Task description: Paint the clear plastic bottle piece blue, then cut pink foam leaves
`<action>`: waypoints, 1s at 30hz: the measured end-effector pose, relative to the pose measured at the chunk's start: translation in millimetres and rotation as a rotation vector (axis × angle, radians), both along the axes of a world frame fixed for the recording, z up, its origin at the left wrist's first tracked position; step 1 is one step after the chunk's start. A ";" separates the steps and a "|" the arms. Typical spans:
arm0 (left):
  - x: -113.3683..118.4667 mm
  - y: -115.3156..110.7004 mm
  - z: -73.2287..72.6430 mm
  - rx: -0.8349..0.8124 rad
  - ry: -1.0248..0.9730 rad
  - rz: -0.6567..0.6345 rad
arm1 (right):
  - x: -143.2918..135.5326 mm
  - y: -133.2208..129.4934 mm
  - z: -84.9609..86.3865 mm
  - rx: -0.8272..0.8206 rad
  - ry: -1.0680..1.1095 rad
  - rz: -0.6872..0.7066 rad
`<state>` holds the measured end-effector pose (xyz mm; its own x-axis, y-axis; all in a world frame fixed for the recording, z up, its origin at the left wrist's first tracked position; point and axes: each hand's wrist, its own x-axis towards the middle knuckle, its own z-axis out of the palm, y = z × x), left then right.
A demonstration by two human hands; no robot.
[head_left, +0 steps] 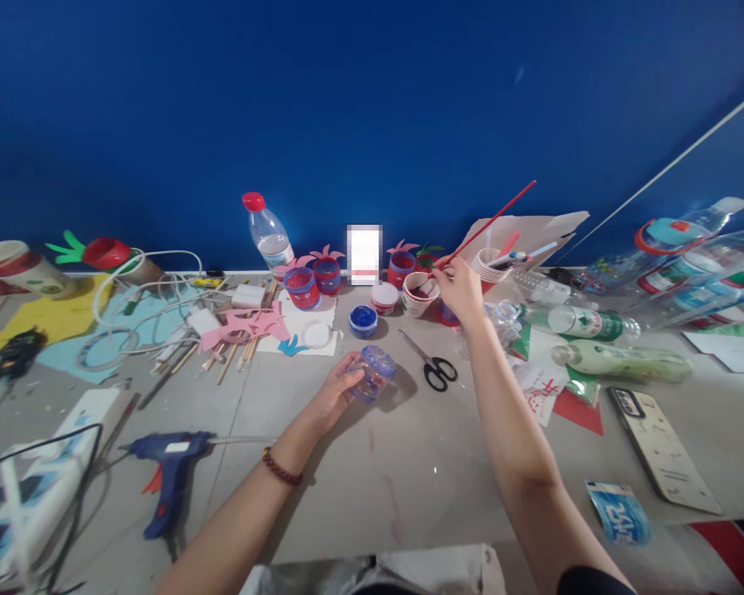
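Observation:
My left hand [340, 388] is closed round a clear plastic bottle piece [375, 382] with blue paint on its end, tilted above the table. In my right hand [459, 285] is a long red paintbrush [502, 213]; its bristle end dips into a white paper cup [417, 307] that has dark liquid in it. An open jar of blue paint [363, 321] stands to the left of that cup. Behind the jar sits a second small jar [384, 297] with a whitish top. Black-handled scissors [439, 372] lie between my arms.
Painted cups [301, 289] with paper leaves stand along the blue wall near a red-capped bottle [264, 227]. A blue glue gun [177, 471] and a power strip [50, 487] lie left. Plastic bottles [595, 322] and a phone [662, 446] are on the right.

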<state>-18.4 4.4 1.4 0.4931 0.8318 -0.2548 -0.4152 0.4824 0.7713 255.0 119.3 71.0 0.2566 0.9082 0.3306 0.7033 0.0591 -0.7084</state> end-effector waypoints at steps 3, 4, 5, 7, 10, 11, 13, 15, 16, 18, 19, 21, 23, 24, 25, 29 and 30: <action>0.6 -0.3 1.1 0.001 -0.007 -0.006 | 0.5 3.9 -5.5 -0.021 0.014 -0.064; 0.8 -0.4 1.3 0.004 -0.011 -0.006 | 0.5 5.0 -6.5 -0.036 0.011 -0.091; 1.0 -0.4 1.4 0.007 -0.015 -0.005 | 0.5 5.8 -7.3 -0.051 0.009 -0.113; 1.3 -0.4 1.5 0.012 -0.017 -0.003 | 0.0 6.7 -8.2 -0.072 0.002 -0.140; 1.3 -0.5 1.5 0.014 -0.013 -0.006 | -2.3 5.9 -9.1 -0.072 -0.023 -0.143; 1.2 -0.6 1.5 0.014 -0.011 -0.007 | -3.5 5.2 -9.3 -0.071 -0.036 -0.142; 1.1 -0.9 1.8 0.014 -0.004 -0.007 | -6.3 3.8 -9.3 -0.086 -0.065 -0.148; 1.0 -1.1 2.2 0.014 0.003 -0.008 | -8.8 2.6 -8.6 -0.117 -0.093 -0.161; 1.1 -1.2 2.4 0.013 0.002 -0.009 | -9.7 2.1 -8.1 -0.132 -0.103 -0.165; 1.3 -1.3 3.0 0.008 -0.005 -0.007 | -10.7 1.7 -7.1 -0.150 -0.112 -0.166; 1.4 -1.2 3.3 0.005 -0.007 -0.004 | -10.8 1.6 -6.8 -0.152 -0.115 -0.167; 1.5 -1.1 3.8 0.002 -0.004 0.002 | -10.5 1.7 -6.8 -0.144 -0.119 -0.171; 1.2 -1.1 4.1 0.001 0.008 0.003 | -10.0 1.9 -7.6 -0.130 -0.120 -0.172; 1.0 -1.1 4.1 0.002 0.014 0.001 | -9.7 2.1 -8.2 -0.124 -0.118 -0.170; 0.9 -1.2 4.1 0.003 0.017 -0.001 | -9.4 2.4 -8.9 -0.117 -0.115 -0.168; 0.4 -1.7 2.9 0.018 0.010 -0.001 | -8.8 4.0 -11.3 -0.096 -0.102 -0.163; 0.3 -1.7 2.5 0.022 0.004 -0.002 | -8.7 4.2 -11.3 -0.093 -0.101 -0.163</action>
